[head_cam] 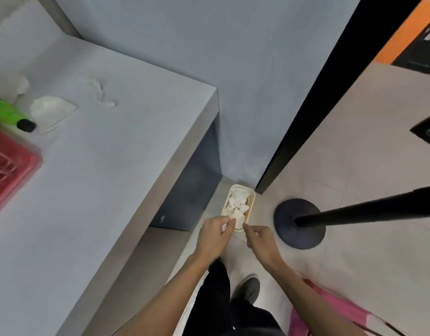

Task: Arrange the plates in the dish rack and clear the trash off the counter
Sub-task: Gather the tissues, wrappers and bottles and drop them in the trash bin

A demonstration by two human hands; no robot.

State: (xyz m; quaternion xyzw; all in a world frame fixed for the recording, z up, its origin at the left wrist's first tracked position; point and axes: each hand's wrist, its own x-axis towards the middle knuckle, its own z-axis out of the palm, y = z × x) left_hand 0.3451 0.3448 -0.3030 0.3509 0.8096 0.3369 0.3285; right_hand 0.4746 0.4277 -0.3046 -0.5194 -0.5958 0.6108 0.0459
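A small cream trash bin (240,188) stands on the floor by the counter's corner, holding crumpled white paper (237,205). Just above its near rim, my left hand (215,235) is closed on a small white scrap. My right hand (258,238) is beside it with thumb and finger pinched; what it holds is hidden. On the grey counter (107,166) lie a folded white tissue (51,112), a twisted white scrap (101,93) and a crumpled tissue (14,84) at the far left. The red dish rack (9,166) sits at the left edge; no plates show.
A green bottle with a black cap (11,115) lies next to the rack. A black pole on a round base (300,223) stands on the tiled floor right of the bin. A pink bag (330,309) is at the lower right. My shoe (250,288) is below.
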